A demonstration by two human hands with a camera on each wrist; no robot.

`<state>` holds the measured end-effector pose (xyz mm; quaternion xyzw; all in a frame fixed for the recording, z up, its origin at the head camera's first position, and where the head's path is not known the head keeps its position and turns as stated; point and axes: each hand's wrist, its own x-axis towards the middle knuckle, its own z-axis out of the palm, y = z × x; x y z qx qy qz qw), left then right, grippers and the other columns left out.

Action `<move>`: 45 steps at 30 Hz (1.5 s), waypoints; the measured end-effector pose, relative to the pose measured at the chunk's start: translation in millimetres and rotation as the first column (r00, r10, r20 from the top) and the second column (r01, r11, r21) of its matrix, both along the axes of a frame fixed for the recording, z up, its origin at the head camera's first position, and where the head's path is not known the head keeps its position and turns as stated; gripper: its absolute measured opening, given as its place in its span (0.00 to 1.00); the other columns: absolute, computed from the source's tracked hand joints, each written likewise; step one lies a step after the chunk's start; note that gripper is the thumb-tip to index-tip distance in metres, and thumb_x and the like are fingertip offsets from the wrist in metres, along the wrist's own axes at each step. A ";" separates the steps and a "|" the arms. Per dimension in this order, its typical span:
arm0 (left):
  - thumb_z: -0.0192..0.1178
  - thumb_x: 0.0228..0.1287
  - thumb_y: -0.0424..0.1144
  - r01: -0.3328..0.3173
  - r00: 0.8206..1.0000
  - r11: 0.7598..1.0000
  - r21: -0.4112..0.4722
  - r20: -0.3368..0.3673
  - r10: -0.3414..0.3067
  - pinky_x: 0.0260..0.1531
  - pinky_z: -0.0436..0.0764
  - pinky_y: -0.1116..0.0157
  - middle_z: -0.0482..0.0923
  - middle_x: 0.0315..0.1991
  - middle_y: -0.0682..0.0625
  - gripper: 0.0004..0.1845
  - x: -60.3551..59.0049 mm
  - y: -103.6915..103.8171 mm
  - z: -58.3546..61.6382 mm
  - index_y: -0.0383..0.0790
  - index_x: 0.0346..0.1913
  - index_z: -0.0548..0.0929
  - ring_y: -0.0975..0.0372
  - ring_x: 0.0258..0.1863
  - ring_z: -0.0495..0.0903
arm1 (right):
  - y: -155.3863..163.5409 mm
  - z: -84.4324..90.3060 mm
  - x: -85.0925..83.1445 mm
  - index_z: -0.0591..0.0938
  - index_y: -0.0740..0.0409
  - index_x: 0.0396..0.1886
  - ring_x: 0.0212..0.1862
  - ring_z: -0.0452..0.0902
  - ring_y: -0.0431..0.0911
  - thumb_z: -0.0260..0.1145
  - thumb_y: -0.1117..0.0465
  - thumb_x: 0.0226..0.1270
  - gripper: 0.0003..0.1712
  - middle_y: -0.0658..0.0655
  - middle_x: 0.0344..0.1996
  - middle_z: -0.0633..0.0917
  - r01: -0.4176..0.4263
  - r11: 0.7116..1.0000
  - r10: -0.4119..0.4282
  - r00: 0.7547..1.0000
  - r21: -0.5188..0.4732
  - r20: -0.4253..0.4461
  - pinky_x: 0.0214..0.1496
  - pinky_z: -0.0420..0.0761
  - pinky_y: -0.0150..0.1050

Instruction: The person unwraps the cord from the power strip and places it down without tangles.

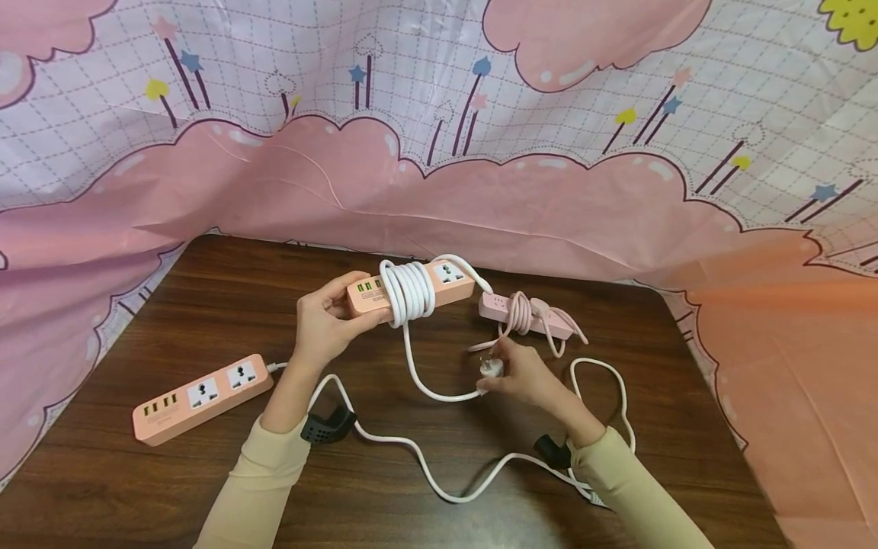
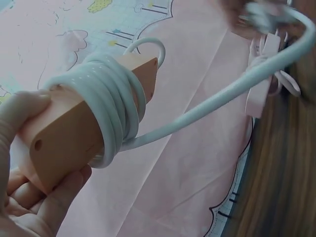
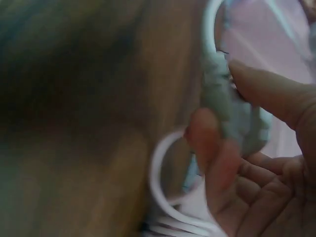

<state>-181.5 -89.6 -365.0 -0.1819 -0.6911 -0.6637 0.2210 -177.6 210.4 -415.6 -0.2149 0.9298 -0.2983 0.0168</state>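
Note:
My left hand (image 1: 328,319) grips the near end of an orange power strip (image 1: 449,280) held above the table, its white cable (image 1: 409,293) wound in several turns around the body. In the left wrist view the same strip (image 2: 64,133) and coil (image 2: 111,106) fill the left side, with my fingers (image 2: 54,207) curled under it. The loose cable end curves down to a white plug (image 1: 491,368), which my right hand (image 1: 524,377) pinches. In the blurred right wrist view the plug (image 3: 232,116) sits between thumb and fingers (image 3: 212,148).
A second orange power strip (image 1: 200,396) lies at the left; its white cord (image 1: 446,476) snakes across the dark wooden table (image 1: 206,305). A pink strip (image 1: 524,314) with bundled cable lies behind my right hand. A pink patterned cloth (image 1: 439,114) hangs behind and at both sides.

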 end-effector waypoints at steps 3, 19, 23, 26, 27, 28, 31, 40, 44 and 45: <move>0.69 0.36 0.14 0.018 1.000 0.999 0.035 -0.012 -0.018 0.26 0.78 0.77 0.78 0.37 0.25 0.26 -0.8 2.4 -1.0 0.15 0.45 0.76 0.73 0.26 0.78 | -2.2 -15.4 0.6 0.76 0.62 0.31 0.23 0.70 0.37 0.78 0.58 0.43 0.22 0.49 0.20 0.80 -0.049 0.997 0.047 0.998 0.065 0.032 0.24 0.70 0.31; 0.68 0.37 0.14 0.091 0.996 0.989 0.120 0.003 -0.092 0.28 0.80 0.73 0.82 0.36 0.56 0.27 -12.5 3.2 -16.7 0.20 0.48 0.77 0.67 0.31 0.80 | -20.2 -23.8 -2.6 0.78 0.61 0.31 0.25 0.71 0.40 0.74 0.53 0.51 0.18 0.50 0.23 0.78 -0.177 0.958 0.167 0.984 0.226 0.061 0.25 0.71 0.34; 0.67 0.38 0.14 0.122 0.992 0.985 0.122 0.003 -0.123 0.28 0.80 0.72 0.82 0.37 0.55 0.27 -10.7 3.0 -15.0 0.20 0.49 0.77 0.66 0.32 0.81 | -33.4 -9.6 -12.1 0.77 0.69 0.48 0.40 0.79 0.51 0.66 0.59 0.62 0.20 0.62 0.40 0.83 -0.232 0.973 0.232 0.973 0.015 0.013 0.42 0.79 0.42; 0.66 0.38 0.13 0.152 0.988 0.979 0.134 0.000 -0.154 0.27 0.80 0.72 0.83 0.38 0.55 0.28 -9.1 3.5 -13.8 0.20 0.49 0.76 0.66 0.33 0.81 | -51.2 3.2 -16.8 0.71 0.74 0.57 0.51 0.76 0.58 0.55 0.63 0.70 0.21 0.69 0.51 0.78 -0.241 0.924 0.282 0.954 -0.298 0.104 0.52 0.75 0.52; 0.66 0.38 0.13 0.165 0.986 0.976 0.142 -0.002 -0.166 0.27 0.80 0.72 0.83 0.38 0.55 0.28 -8.7 3.7 -13.7 0.19 0.49 0.76 0.66 0.33 0.81 | -57.1 6.3 -18.1 0.70 0.76 0.57 0.53 0.75 0.58 0.51 0.64 0.72 0.21 0.70 0.53 0.76 -0.236 0.882 0.324 0.932 -0.407 0.161 0.55 0.72 0.55; 0.66 0.38 0.13 0.174 0.984 0.974 0.145 -0.004 -0.175 0.27 0.80 0.72 0.83 0.38 0.56 0.28 -8.3 3.8 -13.6 0.19 0.49 0.76 0.66 0.33 0.81 | -62.1 7.9 -19.5 0.70 0.78 0.57 0.54 0.74 0.58 0.48 0.63 0.74 0.21 0.71 0.53 0.76 -0.231 0.840 0.368 0.907 -0.490 0.203 0.57 0.70 0.56; 0.65 0.38 0.13 0.207 0.978 0.965 0.163 -0.015 -0.208 0.28 0.81 0.71 0.83 0.38 0.56 0.28 -7.3 3.3 -13.9 0.17 0.49 0.74 0.66 0.34 0.81 | -72.9 10.2 -22.0 0.68 0.85 0.52 0.47 0.78 0.54 0.42 0.64 0.76 0.22 0.71 0.43 0.79 -0.157 0.707 0.496 0.805 -0.689 0.325 0.55 0.72 0.56; 0.62 0.39 0.11 0.289 0.957 0.931 0.224 -0.030 -0.290 0.31 0.80 0.72 0.83 0.38 0.53 0.28 -8.2 -9.3 -14.8 0.13 0.50 0.71 0.65 0.35 0.81 | -69.7 16.8 -23.5 0.75 0.58 0.37 0.23 0.69 0.40 0.53 0.58 0.72 0.08 0.50 0.19 0.73 0.122 0.510 0.530 0.735 -0.851 0.423 0.28 0.73 0.32; 0.64 0.40 0.12 0.342 0.938 0.912 0.226 -0.033 -0.344 0.30 0.80 0.71 0.83 0.39 0.51 0.28 -7.4 -16.6 -14.5 0.13 0.50 0.71 0.63 0.34 0.82 | -56.6 24.6 -26.7 0.78 0.49 0.35 0.19 0.64 0.36 0.62 0.40 0.57 0.19 0.47 0.17 0.71 0.133 0.465 0.491 0.784 -0.875 0.380 0.22 0.65 0.27; 0.65 0.40 0.13 0.360 0.931 0.905 0.226 -0.033 -0.363 0.30 0.81 0.71 0.83 0.39 0.50 0.28 -6.9 -17.9 -14.5 0.14 0.50 0.71 0.63 0.34 0.82 | -53.2 26.9 -27.5 0.79 0.47 0.35 0.18 0.63 0.36 0.63 0.38 0.53 0.20 0.47 0.16 0.71 0.128 0.460 0.478 0.798 -0.879 0.367 0.22 0.62 0.27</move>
